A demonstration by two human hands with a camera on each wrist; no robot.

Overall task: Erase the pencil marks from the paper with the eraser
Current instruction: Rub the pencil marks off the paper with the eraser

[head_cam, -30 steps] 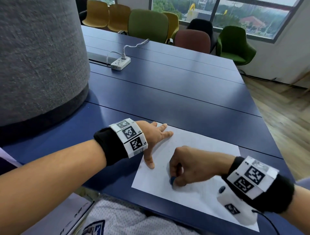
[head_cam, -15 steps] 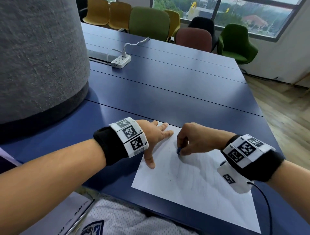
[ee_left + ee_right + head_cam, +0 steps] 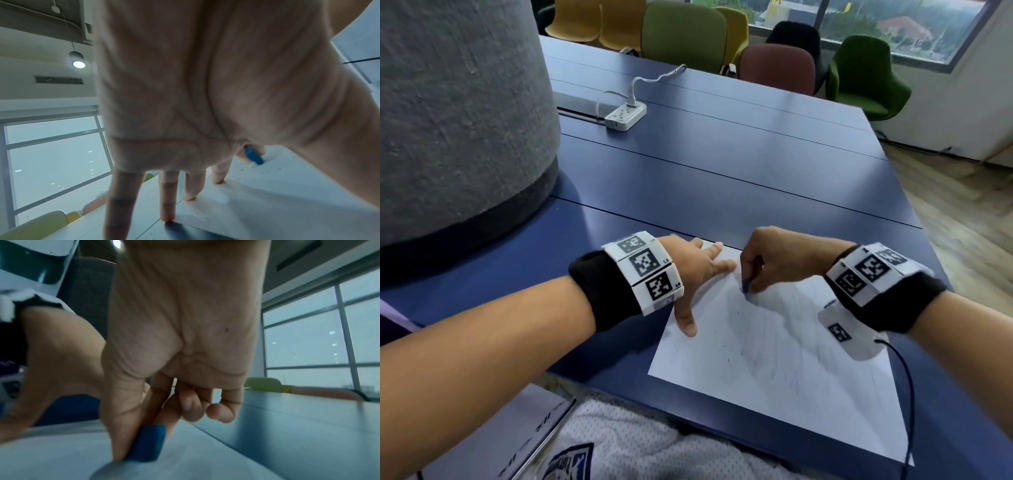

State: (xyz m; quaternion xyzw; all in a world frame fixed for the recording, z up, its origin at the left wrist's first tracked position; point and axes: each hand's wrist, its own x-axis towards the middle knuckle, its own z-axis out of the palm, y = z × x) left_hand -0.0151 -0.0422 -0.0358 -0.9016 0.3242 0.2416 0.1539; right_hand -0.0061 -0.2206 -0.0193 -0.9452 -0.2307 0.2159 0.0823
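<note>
paper (image 3: 774, 363) lies flat on the blue desk (image 3: 722, 178) at its near edge, faint pencil marks (image 3: 767, 346) and dark crumbs across it. right hand (image 3: 777, 260), at the paper's far edge, pinches a blue eraser (image 3: 745, 285) between thumb and fingers, its tip touching the sheet. left hand (image 3: 695, 270) rests on the paper's far left corner, its grip spread, fingers straight and pressing down, thumb on the left edge

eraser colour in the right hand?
Blue. The small block eraser pinched by the right hand shows best in the right wrist view.
</note>
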